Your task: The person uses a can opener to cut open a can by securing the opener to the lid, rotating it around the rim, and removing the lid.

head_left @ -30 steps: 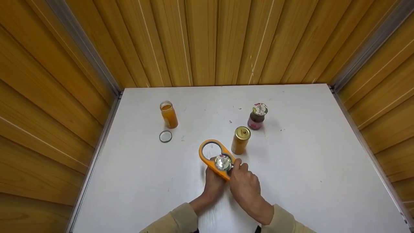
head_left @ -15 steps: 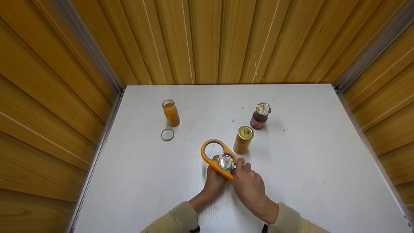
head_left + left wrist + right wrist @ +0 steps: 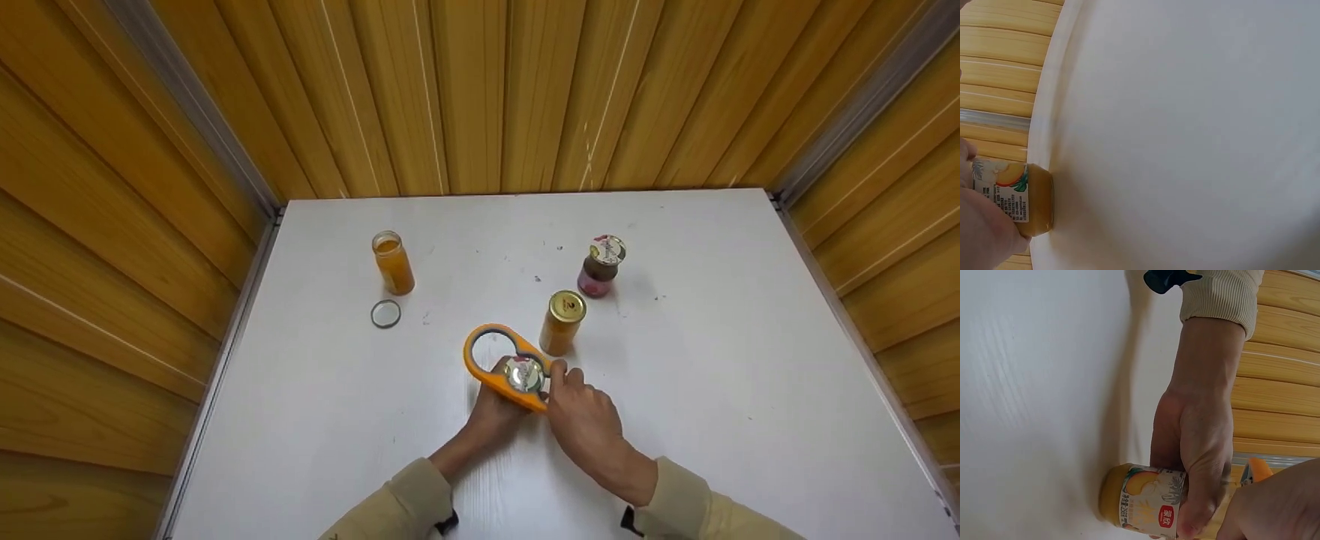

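In the head view, my left hand (image 3: 495, 416) is wrapped around a small glass jar of yellow-orange fruit preserve (image 3: 1143, 498), seen low in the right wrist view. Its printed metal lid (image 3: 523, 373) sits inside the smaller opening of an orange jar opener (image 3: 480, 367). The larger opening points away to the left and shows bare table. My right hand (image 3: 589, 420) grips the opener's near end with curled fingers. The jar's base is at or very close to the tabletop; the left wrist view shows its fruit label (image 3: 1012, 188).
A gold-lidded jar (image 3: 562, 326) stands just beyond the opener. Farther right is a jar with a dark band and pink contents (image 3: 598, 274). At the left are a lidless orange jar (image 3: 395, 270) and a loose lid (image 3: 385, 314). Wood-patterned walls (image 3: 480, 90) bound the white table (image 3: 315, 420).
My right hand has shifted slightly right and away, turning the opener a little anticlockwise. The left hand stays around the jar. The other jars and the loose lid have not moved.
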### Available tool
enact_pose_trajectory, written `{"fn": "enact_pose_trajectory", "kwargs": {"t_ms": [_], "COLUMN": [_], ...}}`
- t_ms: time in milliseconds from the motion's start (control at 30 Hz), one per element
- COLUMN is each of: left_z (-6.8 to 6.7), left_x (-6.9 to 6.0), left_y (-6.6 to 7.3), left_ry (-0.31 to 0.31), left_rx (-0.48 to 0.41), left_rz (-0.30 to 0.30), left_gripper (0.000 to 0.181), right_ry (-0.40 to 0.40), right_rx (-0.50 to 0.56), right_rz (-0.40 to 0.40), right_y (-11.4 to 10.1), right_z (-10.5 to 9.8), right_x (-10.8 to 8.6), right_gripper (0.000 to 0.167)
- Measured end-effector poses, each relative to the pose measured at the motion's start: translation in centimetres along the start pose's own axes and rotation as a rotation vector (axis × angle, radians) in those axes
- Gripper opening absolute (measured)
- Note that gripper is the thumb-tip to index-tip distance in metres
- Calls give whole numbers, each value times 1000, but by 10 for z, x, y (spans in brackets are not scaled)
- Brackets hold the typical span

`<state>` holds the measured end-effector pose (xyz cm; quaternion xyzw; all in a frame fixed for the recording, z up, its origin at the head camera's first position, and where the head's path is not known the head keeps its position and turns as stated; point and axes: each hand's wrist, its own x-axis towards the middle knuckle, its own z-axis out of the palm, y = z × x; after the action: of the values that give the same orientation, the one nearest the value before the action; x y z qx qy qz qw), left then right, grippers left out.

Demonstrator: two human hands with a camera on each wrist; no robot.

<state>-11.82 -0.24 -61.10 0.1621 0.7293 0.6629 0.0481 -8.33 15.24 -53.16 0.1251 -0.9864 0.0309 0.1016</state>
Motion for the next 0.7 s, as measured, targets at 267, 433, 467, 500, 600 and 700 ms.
{"fn": "enact_pose_trajectory", "kwargs": {"t_ms": [267,433,467,500,600,700], "left_z": [-20,-25,-26,-26,-27,-28], "left_x": [9,15,16,17,20,23], "left_y": [3,2,1,1,1,1], "left_ry": [-178,-256,-267,-280,-302,-322], "left_rx": [21,62,72,84,89,88], "left_rz": [-90,-105,-107,-106,-138,-174], "left_gripper": [65,65,66,65,69,71], "right_ry": [-6,-16,-23,-33,-71,-108], "right_rx": [-3,-16,-16,-20,-17,-13], "right_rz": [-71,-113,-119,-124,-130,-129], "right_y": [13,19,20,20,22,24], "right_z": [1,0,-1,-1,-2,-4], "right_x": [7,10,10,10,10,11], "right_gripper": [52,54,55,56,59,62]}}
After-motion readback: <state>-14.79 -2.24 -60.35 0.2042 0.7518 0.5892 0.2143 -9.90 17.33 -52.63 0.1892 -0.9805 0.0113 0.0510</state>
